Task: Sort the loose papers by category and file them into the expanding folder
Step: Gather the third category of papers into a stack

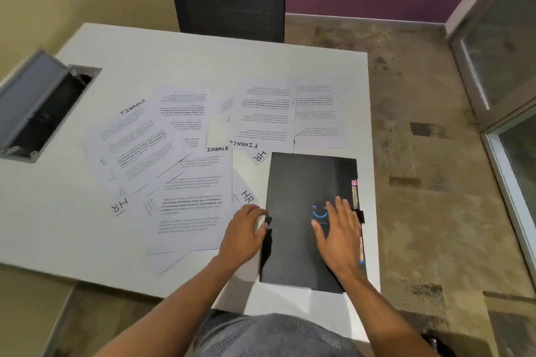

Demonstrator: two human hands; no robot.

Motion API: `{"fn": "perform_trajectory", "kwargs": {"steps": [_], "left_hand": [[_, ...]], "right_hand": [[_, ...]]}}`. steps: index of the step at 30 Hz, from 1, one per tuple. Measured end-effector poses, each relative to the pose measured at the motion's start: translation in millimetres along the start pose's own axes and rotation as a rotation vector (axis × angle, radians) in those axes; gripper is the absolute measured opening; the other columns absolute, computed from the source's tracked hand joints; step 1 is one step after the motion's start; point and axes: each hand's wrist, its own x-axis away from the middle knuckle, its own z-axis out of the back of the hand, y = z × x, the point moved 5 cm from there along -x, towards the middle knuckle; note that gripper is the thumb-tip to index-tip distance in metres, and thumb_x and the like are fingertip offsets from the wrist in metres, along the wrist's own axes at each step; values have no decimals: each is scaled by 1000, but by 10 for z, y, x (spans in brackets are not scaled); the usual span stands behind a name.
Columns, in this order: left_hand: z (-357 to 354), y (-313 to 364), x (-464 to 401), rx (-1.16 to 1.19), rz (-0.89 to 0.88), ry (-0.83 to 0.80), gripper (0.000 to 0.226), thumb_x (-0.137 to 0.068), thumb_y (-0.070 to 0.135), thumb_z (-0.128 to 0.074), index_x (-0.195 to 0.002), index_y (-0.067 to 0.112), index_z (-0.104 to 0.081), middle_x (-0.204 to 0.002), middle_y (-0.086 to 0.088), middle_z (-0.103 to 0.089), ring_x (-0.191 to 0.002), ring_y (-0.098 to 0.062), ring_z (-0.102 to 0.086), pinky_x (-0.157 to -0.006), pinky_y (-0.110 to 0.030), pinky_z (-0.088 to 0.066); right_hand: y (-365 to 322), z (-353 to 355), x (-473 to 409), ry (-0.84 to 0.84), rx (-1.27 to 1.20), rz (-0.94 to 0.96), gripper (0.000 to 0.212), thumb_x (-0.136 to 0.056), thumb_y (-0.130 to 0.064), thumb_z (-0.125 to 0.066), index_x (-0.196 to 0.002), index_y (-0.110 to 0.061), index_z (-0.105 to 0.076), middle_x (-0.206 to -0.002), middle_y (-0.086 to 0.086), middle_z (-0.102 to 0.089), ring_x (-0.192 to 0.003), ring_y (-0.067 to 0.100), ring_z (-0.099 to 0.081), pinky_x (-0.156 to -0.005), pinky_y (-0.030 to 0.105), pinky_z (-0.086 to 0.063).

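lying scattered across the white table [185, 61], the loose papers [185, 182] spread out to the left of the black expanding folder [301, 182] and beyond its far end, overlapping at odd angles. farthest left of the folder sat an open cable hatch [37, 107] sunk in the table top. nearer the folder came sheets hand-lettered "finance" and "hr", some upside down to the wearer, and one "hr" sheet [246, 197] slid partly under the folder's left edge.

the left hand [243, 238] rested at that left edge, fingers curled together around what looked like the rim or a flap of the folder; whether it truly gripped the edge or only pressed against it i could not tell. the folder itself lay shut and flat near the table's front right corner, its long axis running away from the person. the right hand [338, 238] lay on the folder's cover near its right edge, palm down, fingers spread apart, holding nothing. just right of that hand a band of coloured tabs [354, 197] showed along the folder's right side.

both hands were on the folder, none on the papers, so by my reading the sorting was not yet begun. the nearest papers lay just left of the left hand, making it the likelier one to reach them, while the right steadied or opened the folder.
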Motion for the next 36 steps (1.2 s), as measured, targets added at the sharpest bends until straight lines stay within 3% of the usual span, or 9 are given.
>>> {"fn": "perform_trajectory", "kwargs": {"steps": [3, 9, 14, 21, 27, 31, 33, 36], "left_hand": [[257, -351, 148, -95, 99, 135, 31, -95, 32, -60, -117, 12, -68, -123, -7, -62, -112, -25, -59, -93, -36, -48], [768, -978, 441, -169, 452, 272, 42, -85, 32, -70, -121, 10, -64, -134, -14, -56, -122, -35, -53, -95, -45, -45], [965, -1466, 528, -171, 647, 221, 65, -84, 48, -68, -132, 7, -51, -136, -17, -49, -129, -36, -43, -98, -52, -45], [1073, -1666, 481, -138, 780, 142, 85, -81, 53, -70, -142, 7, -34, -147, -18, -35, -133, -36, -35, -102, -51, -40], [1118, -1690, 392, 86, 804, 160, 100, -73, 32, -85, -147, 8, -22, -144, -20, -31, -130, -39, -34, -99, -51, -42], [1178, -1693, 387, 390, 779, 236, 82, -82, 15, -78, -147, 7, -29, -143, -18, -45, -127, -37, -48, -100, -45, -43], [1217, -1707, 402, 527, 775, 260, 70, -85, 14, -74, -143, 9, -35, -143, -15, -49, -124, -34, -52, -99, -40, -43], [1229, -1770, 403, 723, 756, 233, 57, -81, 14, -78, -126, 18, -44, -131, -11, -59, -107, -27, -62, -96, -43, -51]], "right_hand": [[-357, -133, 20, -70, -79, 54, 55, -97, -34, -59, -144, -8, -48, -158, 9, -34, -150, 23, -22, -123, 36, -12], [-1059, -478, 125, -251, -194, 84, 57, -99, -32, -54, -150, -12, -37, -163, 3, -25, -152, 17, -16, -119, 24, -10], [-1543, -765, 242, -418, -151, 150, 66, -101, -37, -49, -156, -13, -23, -165, 1, -14, -152, 15, -11, -118, 21, -5], [-1901, -1037, 405, -598, 59, 163, 69, -102, -44, -42, -158, -16, -12, -167, 5, -1, -154, 21, 2, -122, 36, 2], [-1959, -1053, 421, -593, 103, 150, 63, -103, -38, -41, -157, -15, -16, -166, 8, -1, -154, 24, 3, -122, 38, 5], [-1915, -1033, 424, -596, 25, 89, 62, -104, -39, -41, -157, -16, -20, -166, 3, -4, -153, 17, 0, -119, 30, 6], [-1881, -1011, 410, -598, -57, 21, 60, -103, -41, -43, -155, -15, -27, -166, 0, -12, -153, 15, -7, -123, 31, -3], [-1828, -933, 356, -514, -281, -151, 57, -100, -37, -54, -149, -13, -40, -157, 2, -36, -144, 17, -33, -120, 32, -26]]}}
